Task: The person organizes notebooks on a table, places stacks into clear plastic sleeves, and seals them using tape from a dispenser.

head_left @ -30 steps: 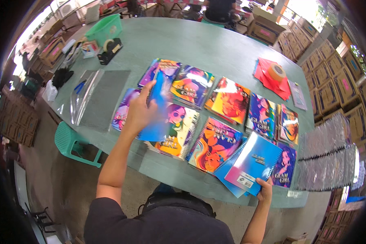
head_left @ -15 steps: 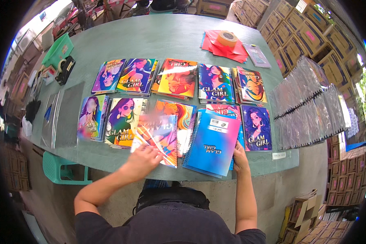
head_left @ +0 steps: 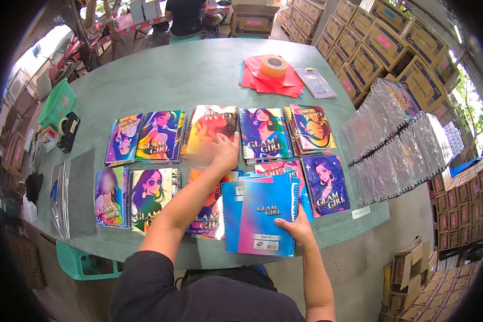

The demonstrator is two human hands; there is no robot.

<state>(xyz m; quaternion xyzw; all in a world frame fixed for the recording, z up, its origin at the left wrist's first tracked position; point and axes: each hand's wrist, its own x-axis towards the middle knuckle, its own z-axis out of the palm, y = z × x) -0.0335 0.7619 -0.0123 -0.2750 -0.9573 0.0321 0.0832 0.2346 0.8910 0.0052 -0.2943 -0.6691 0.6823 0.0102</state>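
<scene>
Hands — right (head_left: pixel 299 229) gripping blue notebooks (head_left: pixel 271 220), long axes fore-and-aft, top barcode (head_left: pixel 265 245) bodyward; left (head_left: pixel 226 154) at orange notebook (head_left: pixel 212 121), grip unclear

Showing two-line title (head_left: pixel 331 200) on purple notebook (head_left: pixel 325 180) near front-right corner of table (head_left: pixel 155 80) | repeating on blue-pink notebook (head_left: pixel 267 224) by front edge, above barcode label (head_left: pixel 265 245)

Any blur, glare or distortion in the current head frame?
Head view: blur on the orange-yellow notebook under the left hand; glare streaks on the clear plastic stack; fisheye bowing along the table edges, picture corners black.
</scene>
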